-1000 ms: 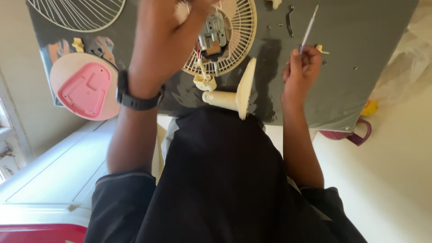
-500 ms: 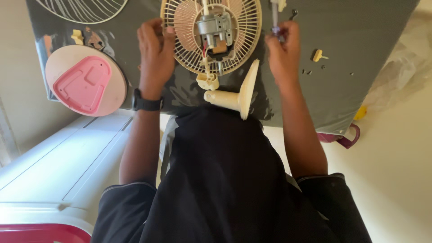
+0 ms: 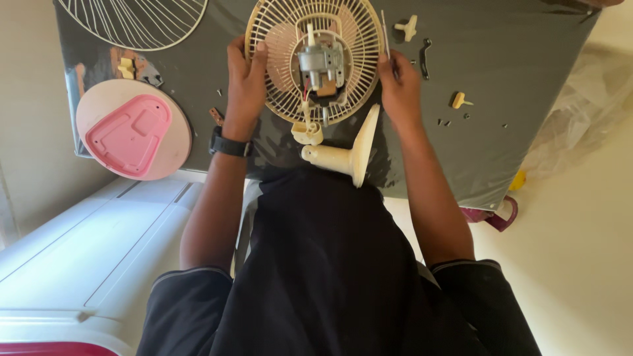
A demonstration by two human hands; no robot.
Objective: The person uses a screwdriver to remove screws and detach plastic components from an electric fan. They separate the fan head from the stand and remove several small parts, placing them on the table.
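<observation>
Near the surface's (image 3: 527, 79) closest edge lies the fan stand (image 3: 346, 155). Beyond it, the round fan guard (image 3: 315, 59) sits between both hands — left hand (image 3: 245, 82) grips its rim, right hand (image 3: 399, 86) also pinches a thin screwdriver (image 3: 384, 29).

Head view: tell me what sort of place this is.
Probably a home or small repair spot, not a factory: a fan rear grille with motor held by both hands on a dark-covered table, loose screws, a white appliance alongside.
</observation>
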